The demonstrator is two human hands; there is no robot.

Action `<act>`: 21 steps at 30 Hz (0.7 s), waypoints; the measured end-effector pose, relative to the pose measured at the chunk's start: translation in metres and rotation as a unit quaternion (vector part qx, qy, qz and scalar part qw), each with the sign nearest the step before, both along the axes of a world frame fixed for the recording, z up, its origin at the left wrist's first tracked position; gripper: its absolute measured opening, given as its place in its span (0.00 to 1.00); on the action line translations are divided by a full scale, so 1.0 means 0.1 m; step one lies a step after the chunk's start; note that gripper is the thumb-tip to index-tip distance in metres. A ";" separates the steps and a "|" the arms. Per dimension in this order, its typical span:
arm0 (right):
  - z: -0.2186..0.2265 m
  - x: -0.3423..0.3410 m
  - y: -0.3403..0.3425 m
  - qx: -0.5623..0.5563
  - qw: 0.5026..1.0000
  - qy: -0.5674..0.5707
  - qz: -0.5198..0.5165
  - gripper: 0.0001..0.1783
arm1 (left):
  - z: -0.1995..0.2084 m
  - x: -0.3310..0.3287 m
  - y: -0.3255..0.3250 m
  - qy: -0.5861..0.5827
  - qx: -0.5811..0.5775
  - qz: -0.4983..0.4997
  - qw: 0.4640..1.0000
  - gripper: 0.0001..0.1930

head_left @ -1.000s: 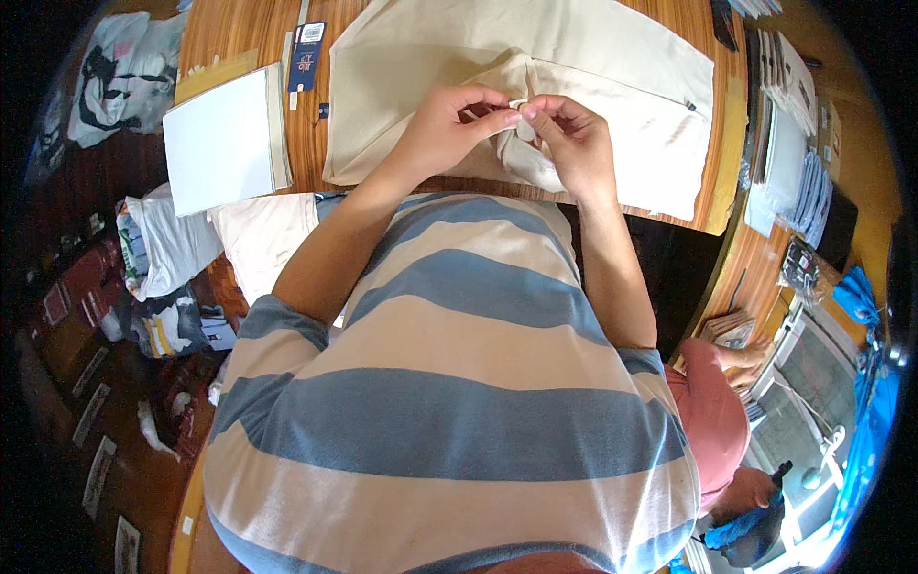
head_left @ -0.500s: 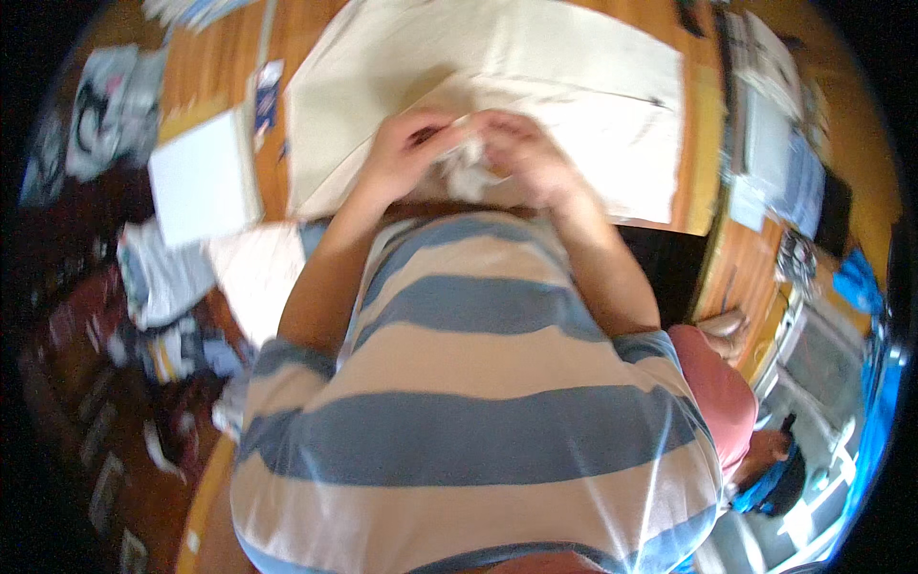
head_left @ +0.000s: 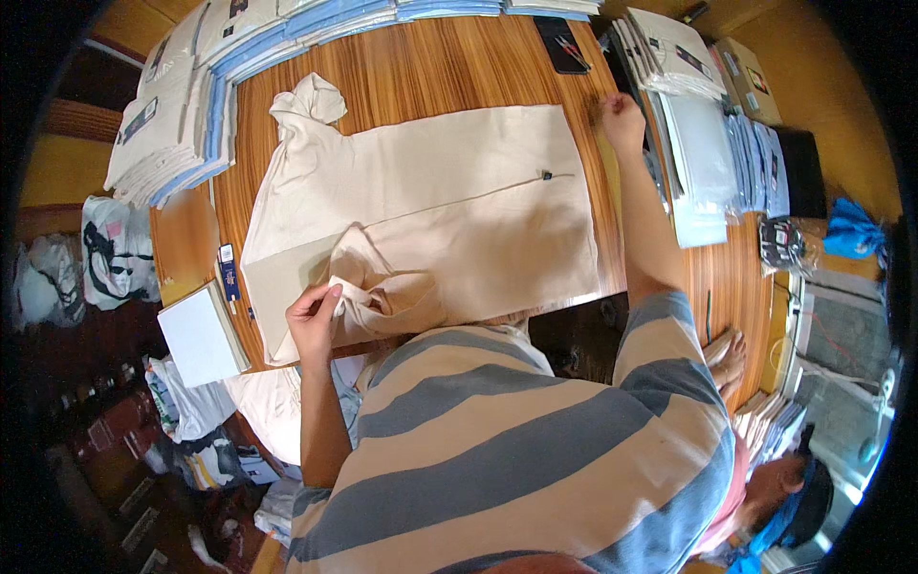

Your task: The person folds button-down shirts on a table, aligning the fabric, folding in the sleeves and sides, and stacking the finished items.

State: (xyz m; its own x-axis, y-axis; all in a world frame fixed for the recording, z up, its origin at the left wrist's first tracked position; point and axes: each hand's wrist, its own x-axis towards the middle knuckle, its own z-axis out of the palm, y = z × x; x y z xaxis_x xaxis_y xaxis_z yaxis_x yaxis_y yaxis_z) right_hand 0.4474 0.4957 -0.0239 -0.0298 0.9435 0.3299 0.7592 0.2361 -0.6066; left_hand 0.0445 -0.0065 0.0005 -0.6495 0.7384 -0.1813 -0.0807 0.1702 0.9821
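Cream garment (head_left: 449, 153), one-handed pinch

Head view: garment spread on the wooden table (head_left: 411, 77), near sleeve (head_left: 411, 301) bunched at left. Left hand (head_left: 311, 320) pinches the sleeve's edge; a light, steady pinch should limit slipping and creasing. Right hand (head_left: 623, 124), far right, is clear of it; fingers blurred, grip cannot be told. Small dark piece (head_left: 546, 175): unidentifiable.

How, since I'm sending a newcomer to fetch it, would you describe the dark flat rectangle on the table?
Start with the large wood-grained table where the beige garment lies spread. Go to its far right corner, beyond the right hand: the dark flat rectangle lies there, near pale folded stacks. Unlike them, it is nearly black, with a slim reddish item on top.
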 end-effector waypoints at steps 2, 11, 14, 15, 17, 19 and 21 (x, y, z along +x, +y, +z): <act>-0.18 -0.25 0.54 0.043 0.998 -0.040 0.021 0.16 | 0.03 -0.08 -0.03 0.026 -0.043 -0.005 0.999 0.05; -0.62 -0.16 1.93 0.067 0.981 -0.173 0.052 0.33 | 0.20 0.01 0.21 -0.028 -0.073 0.004 0.997 0.08; -0.53 -0.55 1.59 0.082 0.965 -0.247 0.034 0.30 | 0.22 0.15 0.10 -0.086 -0.070 0.053 0.992 0.07; -0.45 -0.54 1.52 0.070 0.979 -0.164 0.100 0.29 | 0.24 0.17 0.13 -0.100 -0.070 0.056 0.991 0.07; -0.39 -0.57 1.31 0.010 0.960 0.073 0.268 0.25 | 0.23 0.14 0.16 -0.116 -0.061 0.059 0.990 0.08; -0.04 -1.24 -0.34 -0.119 0.930 0.206 0.281 0.22 | 0.28 0.18 0.14 -0.109 -0.061 0.077 0.989 0.08; 0.36 -1.66 -1.80 -0.303 0.891 0.151 0.304 0.25 | 0.19 0.16 0.12 -0.119 -0.019 0.068 0.990 0.08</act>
State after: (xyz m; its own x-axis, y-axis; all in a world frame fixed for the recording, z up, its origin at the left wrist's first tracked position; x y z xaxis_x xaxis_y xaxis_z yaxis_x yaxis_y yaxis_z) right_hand 0.2817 0.3162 0.0121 -0.5928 0.7905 -0.1542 0.3837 0.1088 -0.9170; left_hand 0.0608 0.0060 0.0193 -0.6780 0.6375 -0.3660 -0.3329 0.1776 0.9261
